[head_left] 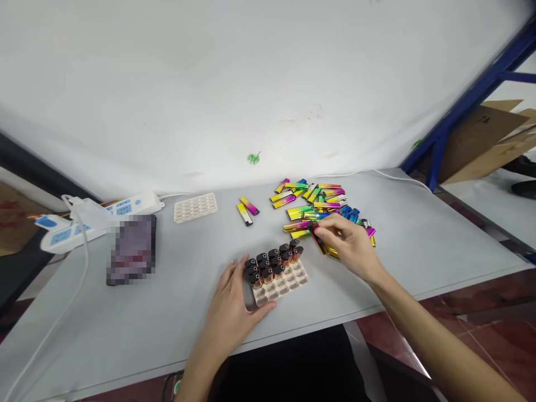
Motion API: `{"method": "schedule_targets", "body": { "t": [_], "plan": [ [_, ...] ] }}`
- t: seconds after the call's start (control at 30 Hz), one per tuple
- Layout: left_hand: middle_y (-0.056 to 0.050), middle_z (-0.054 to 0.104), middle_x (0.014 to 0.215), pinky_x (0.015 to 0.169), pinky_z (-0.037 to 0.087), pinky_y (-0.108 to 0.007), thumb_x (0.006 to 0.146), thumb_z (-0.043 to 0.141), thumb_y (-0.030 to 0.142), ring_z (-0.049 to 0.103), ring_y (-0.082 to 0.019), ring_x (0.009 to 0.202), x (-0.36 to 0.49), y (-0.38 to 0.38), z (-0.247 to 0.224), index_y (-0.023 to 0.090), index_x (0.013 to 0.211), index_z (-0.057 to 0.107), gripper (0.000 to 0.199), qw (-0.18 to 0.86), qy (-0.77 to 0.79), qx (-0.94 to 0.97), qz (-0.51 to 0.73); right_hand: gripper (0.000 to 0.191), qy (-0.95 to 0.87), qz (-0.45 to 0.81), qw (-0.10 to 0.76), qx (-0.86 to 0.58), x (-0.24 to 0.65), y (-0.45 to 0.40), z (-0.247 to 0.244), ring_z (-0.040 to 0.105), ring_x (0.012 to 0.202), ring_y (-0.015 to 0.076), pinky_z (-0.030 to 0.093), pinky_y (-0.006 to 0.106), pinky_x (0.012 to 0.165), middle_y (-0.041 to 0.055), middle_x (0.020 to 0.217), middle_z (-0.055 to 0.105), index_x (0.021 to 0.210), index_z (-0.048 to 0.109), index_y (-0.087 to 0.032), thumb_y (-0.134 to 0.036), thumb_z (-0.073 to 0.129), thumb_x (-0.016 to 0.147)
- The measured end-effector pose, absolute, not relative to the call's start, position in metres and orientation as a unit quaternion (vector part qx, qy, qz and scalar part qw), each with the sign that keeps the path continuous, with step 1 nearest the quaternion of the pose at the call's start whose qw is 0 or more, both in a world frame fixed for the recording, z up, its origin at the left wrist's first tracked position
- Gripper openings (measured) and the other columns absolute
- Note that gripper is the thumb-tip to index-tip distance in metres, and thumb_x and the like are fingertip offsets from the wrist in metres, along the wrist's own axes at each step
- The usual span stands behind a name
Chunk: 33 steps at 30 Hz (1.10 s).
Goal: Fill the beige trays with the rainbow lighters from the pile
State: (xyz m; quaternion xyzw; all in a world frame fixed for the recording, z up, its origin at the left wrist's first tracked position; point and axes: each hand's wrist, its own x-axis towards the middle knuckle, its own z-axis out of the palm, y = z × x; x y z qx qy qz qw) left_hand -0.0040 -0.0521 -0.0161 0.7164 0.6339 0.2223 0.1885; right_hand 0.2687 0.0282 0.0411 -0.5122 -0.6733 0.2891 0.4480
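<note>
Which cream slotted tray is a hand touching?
The nearer tray, holding black-topped pieces, against the left hand; the farther tray lies by the white power strip.

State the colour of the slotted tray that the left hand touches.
The slotted tray is pale beige, clearest at its unfilled slots in the head view.

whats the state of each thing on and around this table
Front tray, partly filled
Black-capped pieces, upright in the front tray
Back tray, flat, slots up
Colourful lighters, lying in a loose heap
Power strip, adapter on it; on or off unclear
Cardboard box, flaps open
Left hand, gripping the front tray
Right hand, pinching a slim dark item
</note>
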Motion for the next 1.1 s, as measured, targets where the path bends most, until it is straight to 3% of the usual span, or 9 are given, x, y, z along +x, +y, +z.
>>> {"method": "schedule_targets", "body": {
  "t": [0.13,0.3,0.53,0.63,0.8,0.9,1.0,1.1],
  "plan": [
    [-0.012,0.049,0.146,0.111,0.044,-0.053,0.078,0.073,0.051,0.043,-0.036,0.14,-0.004,-0.051,-0.016,0.023,0.151,0.026,0.092,0.187,0.628,0.72,0.226,0.021,-0.687,0.275,0.435,-0.513,0.278,0.007,0.053,0.058,0.064,0.0166,0.047,0.03,0.058,0.0014,0.076,0.064,0.09,0.065,-0.024,-0.045,0.063,0.092],
    [-0.012,0.053,0.141,0.111,0.042,-0.053,0.079,0.073,0.05,0.042,-0.036,0.139,-0.005,-0.051,-0.017,0.024,0.149,0.03,0.087,0.175,0.608,0.741,0.225,0.021,-0.77,0.198,0.405,-0.452,0.265,-0.013,0.048,0.07,0.077,0.0193,0.057,0.032,0.067,0.0044,0.091,0.073,0.112,0.062,-0.026,-0.034,0.065,0.093],
    [-0.01,0.055,0.136,0.107,0.044,-0.052,0.079,0.074,0.047,0.044,-0.036,0.137,-0.005,-0.053,-0.015,0.025,0.148,0.032,0.084,0.19,0.609,0.735,0.23,0.022,-0.84,0.162,0.322,-0.406,0.246,-0.017,0.027,0.074,0.091,0.0204,0.06,0.032,0.074,0.0074,0.108,0.076,0.118,0.062,-0.023,-0.03,0.059,0.098],
    [-0.011,0.054,0.137,0.108,0.043,-0.051,0.079,0.074,0.045,0.044,-0.035,0.137,-0.005,-0.053,-0.014,0.024,0.147,0.032,0.083,0.188,0.607,0.736,0.234,0.023,-0.85,0.152,0.293,-0.412,0.243,-0.015,0.027,0.074,0.085,0.0205,0.058,0.031,0.068,0.0067,0.108,0.077,0.119,0.064,-0.024,-0.031,0.057,0.098],
    [-0.011,0.056,0.137,0.107,0.044,-0.052,0.077,0.075,0.047,0.044,-0.037,0.138,-0.005,-0.053,-0.016,0.024,0.147,0.035,0.084,0.181,0.613,0.733,0.234,0.022,-0.872,0.035,0.248,-0.42,0.242,-0.016,0.031,0.07,0.067,0.0202,0.048,0.031,0.055,0.0061,0.088,0.077,0.111,0.069,-0.022,-0.035,0.057,0.098],
    [-0.011,0.055,0.139,0.109,0.043,-0.054,0.078,0.074,0.048,0.044,-0.037,0.138,-0.006,-0.052,-0.018,0.023,0.147,0.035,0.083,0.171,0.609,0.739,0.234,0.018,-0.865,0.02,0.287,-0.412,0.248,-0.012,0.04,0.064,0.058,0.0163,0.043,0.029,0.052,0.0026,0.073,0.074,0.093,0.072,-0.024,-0.038,0.062,0.096],
    [-0.011,0.055,0.139,0.11,0.043,-0.053,0.079,0.073,0.049,0.044,-0.036,0.137,-0.008,-0.051,-0.02,0.023,0.147,0.035,0.082,0.165,0.608,0.743,0.228,0.03,-0.815,0.011,0.339,-0.47,0.265,0.016,0.053,0.055,0.048,0.0129,0.038,0.027,0.049,0.0004,0.059,0.067,0.075,0.069,-0.023,-0.043,0.058,0.096],
    [-0.011,0.055,0.138,0.11,0.042,-0.054,0.079,0.072,0.051,0.044,-0.036,0.137,-0.009,-0.05,-0.021,0.024,0.146,0.035,0.081,0.162,0.609,0.745,0.219,0.034,-0.739,-0.012,0.316,-0.595,0.296,0.075,0.061,0.058,0.054,0.0167,0.04,0.03,0.057,0.0031,0.063,0.068,0.082,0.071,-0.022,-0.044,0.051,0.098]
  ]
}}
